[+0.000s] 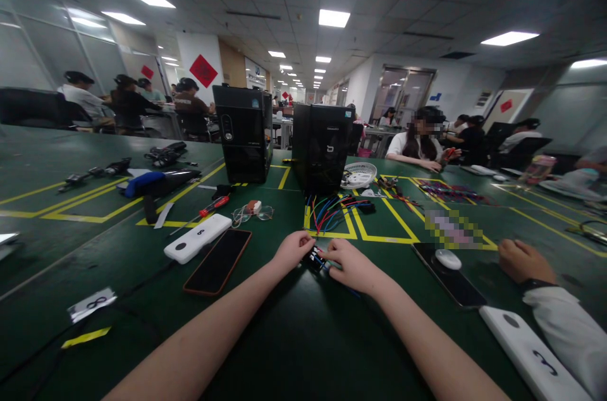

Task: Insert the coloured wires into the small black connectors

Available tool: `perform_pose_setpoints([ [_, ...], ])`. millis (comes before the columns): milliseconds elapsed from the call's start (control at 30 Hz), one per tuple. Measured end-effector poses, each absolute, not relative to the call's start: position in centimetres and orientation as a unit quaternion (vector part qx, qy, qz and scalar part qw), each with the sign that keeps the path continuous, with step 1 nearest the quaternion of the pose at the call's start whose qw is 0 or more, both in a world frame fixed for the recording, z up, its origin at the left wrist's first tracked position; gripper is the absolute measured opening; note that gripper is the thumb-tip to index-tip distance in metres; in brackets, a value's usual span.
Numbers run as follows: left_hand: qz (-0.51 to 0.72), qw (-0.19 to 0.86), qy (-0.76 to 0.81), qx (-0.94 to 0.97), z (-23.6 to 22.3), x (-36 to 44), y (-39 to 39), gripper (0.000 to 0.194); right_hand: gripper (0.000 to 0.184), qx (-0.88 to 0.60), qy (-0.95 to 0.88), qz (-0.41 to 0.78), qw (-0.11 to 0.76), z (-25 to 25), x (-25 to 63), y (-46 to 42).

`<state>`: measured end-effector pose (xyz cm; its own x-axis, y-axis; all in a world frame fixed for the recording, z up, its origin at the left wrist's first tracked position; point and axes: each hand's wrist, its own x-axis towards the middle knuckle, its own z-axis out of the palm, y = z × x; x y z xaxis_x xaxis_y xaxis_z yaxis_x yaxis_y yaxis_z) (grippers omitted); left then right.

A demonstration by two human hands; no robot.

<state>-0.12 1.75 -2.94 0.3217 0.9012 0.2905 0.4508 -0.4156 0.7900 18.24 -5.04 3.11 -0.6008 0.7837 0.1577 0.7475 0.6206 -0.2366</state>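
My left hand (293, 250) and my right hand (349, 265) meet on the green table (294, 338), both pinched on a small black connector (314, 257) with coloured wires. The wire bundle (329, 211), red, blue and black, runs back from it toward a black computer tower (321, 147). A second black tower (244, 133) stands to the left of the first. Fingers of both hands are curled closed round the connector.
A black phone (218, 261), a white power bank (196, 238) and a red screwdriver (214, 205) lie to the left. Glasses (251, 213) and a white basket (359, 174) sit farther back. Another person's hand (524, 260) rests at right near a phone with a white mouse (448, 259).
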Motion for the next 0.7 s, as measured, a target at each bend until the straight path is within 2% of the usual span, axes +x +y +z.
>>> perform_pose_setpoints([
  [233,0.353,0.333,0.451,0.749,-3.0,0.0,2.0,0.023,0.047,-0.414,-0.889,0.11,0.159,2.7,18.7,-4.8],
  [367,0.342,0.275,0.464,0.77,-3.1,-0.1,1.8,0.026,0.048,-0.429,-0.879,0.101,0.182,2.3,18.8,-4.6],
  [500,0.349,0.239,0.402,0.812,-2.5,-0.5,1.1,0.04,0.042,-0.465,-0.859,0.071,0.202,1.8,18.8,-4.4],
  [600,0.311,0.232,0.352,0.852,-2.2,-0.8,0.7,0.025,0.034,-0.473,-0.852,0.038,0.223,1.4,18.6,-4.5],
  [700,0.287,0.217,0.341,0.869,-2.3,-0.9,0.5,0.041,0.025,-0.461,-0.854,0.018,0.24,0.9,17.9,-4.7],
])
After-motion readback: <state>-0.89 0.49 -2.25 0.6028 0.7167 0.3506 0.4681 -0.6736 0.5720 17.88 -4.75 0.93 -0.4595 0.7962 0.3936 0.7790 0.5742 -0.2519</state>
